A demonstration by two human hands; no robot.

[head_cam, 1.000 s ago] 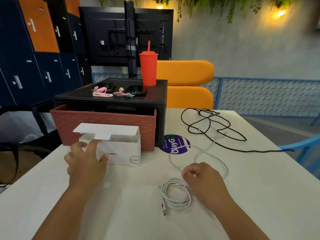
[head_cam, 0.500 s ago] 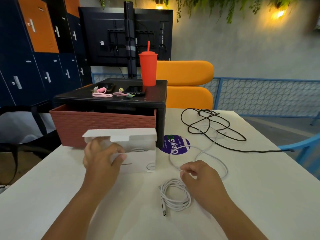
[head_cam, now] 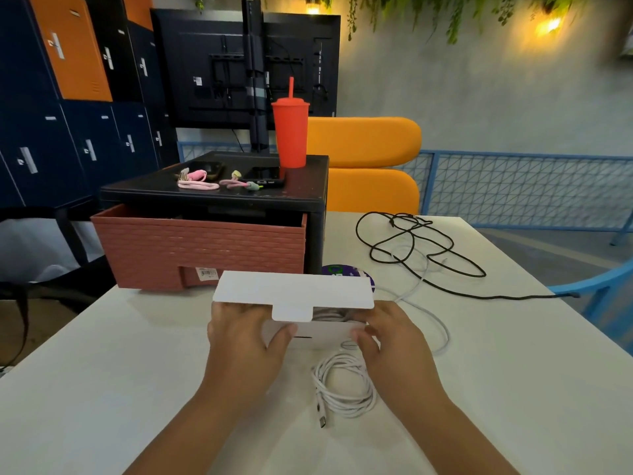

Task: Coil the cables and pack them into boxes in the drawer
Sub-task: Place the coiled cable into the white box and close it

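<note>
A red tumbler [head_cam: 290, 135] with a straw stands near pink ties [head_cam: 197, 181]; behind are a black monitor [head_cam: 205, 63], an orange chair [head_cam: 363, 142] and lockers [head_cam: 68, 97].

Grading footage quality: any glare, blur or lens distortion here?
Head view: warm wall lamp flares upper right; wide-angle bend tilts the lockers; top right corner smears; left hand, right hand and white box look fairly sharp.

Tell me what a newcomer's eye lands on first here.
The left hand and right hand hold an open white box at the table's centre, a coiled white cable just in front of it. Behind, a red tumbler stands on the black cabinet above its pulled-out brick-red drawer.
</note>
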